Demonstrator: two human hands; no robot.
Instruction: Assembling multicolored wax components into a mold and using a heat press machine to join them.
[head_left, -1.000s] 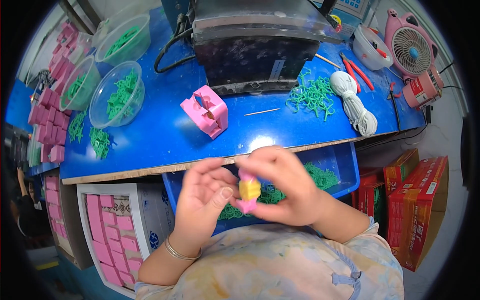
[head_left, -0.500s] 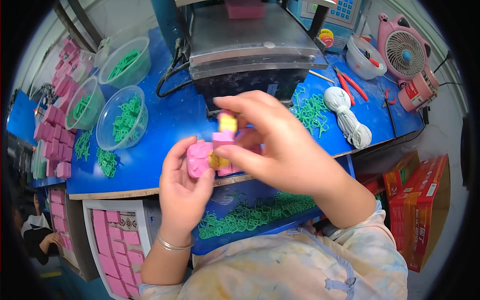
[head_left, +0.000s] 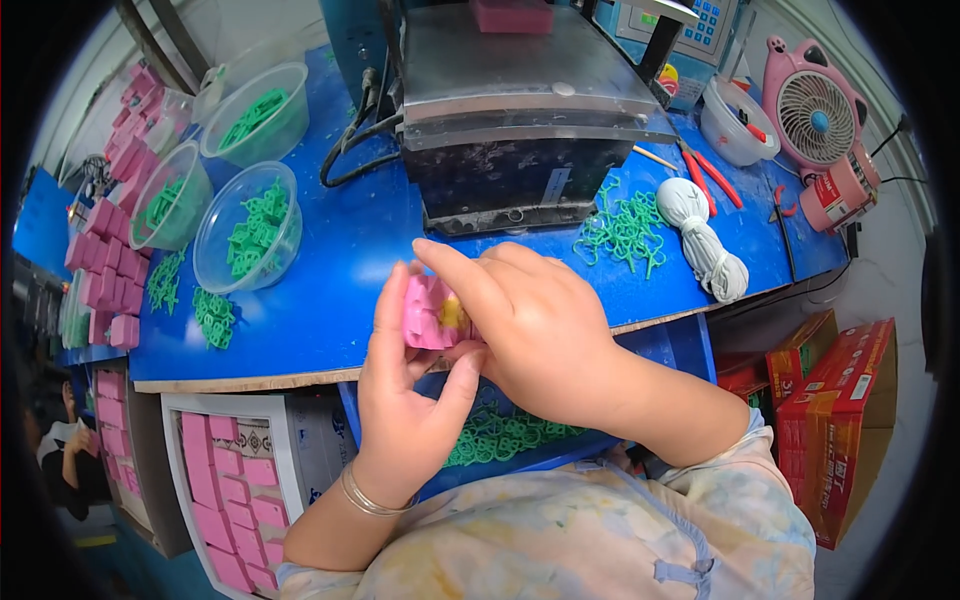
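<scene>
Between both hands is a pink moulded piece (head_left: 422,310), with a small yellow part (head_left: 452,312) at its right side. My left hand (head_left: 400,375) grips it from the left and below, fingers along its side and thumb toward its lower edge. From the right, my right hand (head_left: 540,335) closes over it, covering its right part; what those fingertips pinch is mostly hidden. The piece is held just above the front edge of the blue table (head_left: 345,225).
A black metal press (head_left: 500,165) stands ahead. Green pieces fill clear bowls (head_left: 292,235) at left and a blue drawer (head_left: 690,345) below the edge. Red-handled pliers (head_left: 722,185), a white cloth bundle (head_left: 705,245) and a pink fan (head_left: 815,115) are right. Pink blocks (head_left: 215,500) fill a tray.
The right hand has come down over the pink piece, hiding the pink and yellow part it held upright before. Both hands have drawn together, and the pink piece has turned and shifted slightly right.
</scene>
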